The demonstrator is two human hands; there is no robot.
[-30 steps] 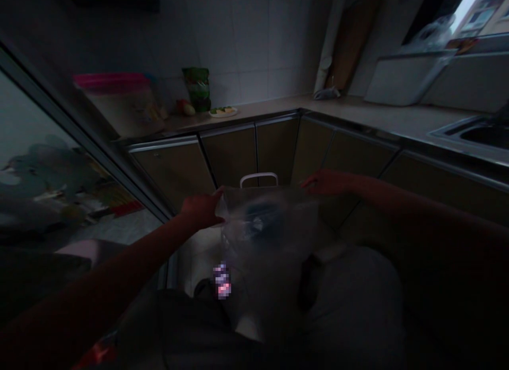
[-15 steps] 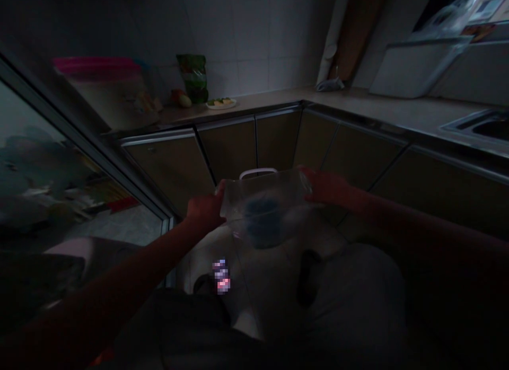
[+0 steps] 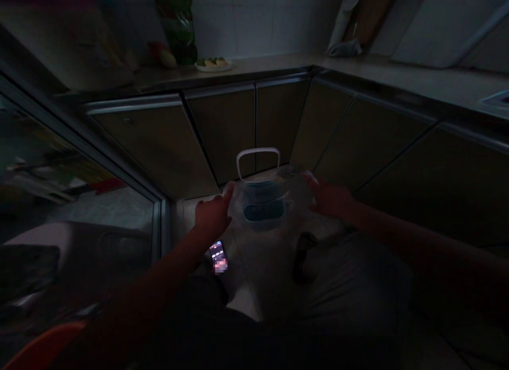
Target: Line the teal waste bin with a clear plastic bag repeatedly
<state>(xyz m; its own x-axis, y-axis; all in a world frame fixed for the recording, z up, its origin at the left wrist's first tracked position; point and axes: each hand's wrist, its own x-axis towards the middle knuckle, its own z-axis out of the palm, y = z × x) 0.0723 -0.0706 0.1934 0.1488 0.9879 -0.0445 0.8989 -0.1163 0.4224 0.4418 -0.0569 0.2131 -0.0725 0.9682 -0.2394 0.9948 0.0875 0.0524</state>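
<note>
A small bin with a teal inside (image 3: pixel 264 212) stands on the floor in front of me, its pale handle (image 3: pixel 258 150) raised at the back. Over it, a clear plastic bag (image 3: pixel 296 192) is stretched between my hands. My left hand (image 3: pixel 213 215) pinches the bag's edge at the bin's left side. On the right, my right hand (image 3: pixel 333 199) grips the opposite edge, a little out from the bin. Dim light hides just how the bag lies against the rim.
A lit phone (image 3: pixel 217 256) lies on the floor near my foot. Cabinets (image 3: pixel 222 129) surround the corner. On the counter are a plate of cut food (image 3: pixel 213 64), a green bag (image 3: pixel 175 28) and a large tub (image 3: pixel 59 46). A glass door frame (image 3: pixel 159 227) stands left.
The bag has come down toward the bin, and the bin's handle and teal interior show more plainly. My view has tipped downward. Both hands keep their hold.
</note>
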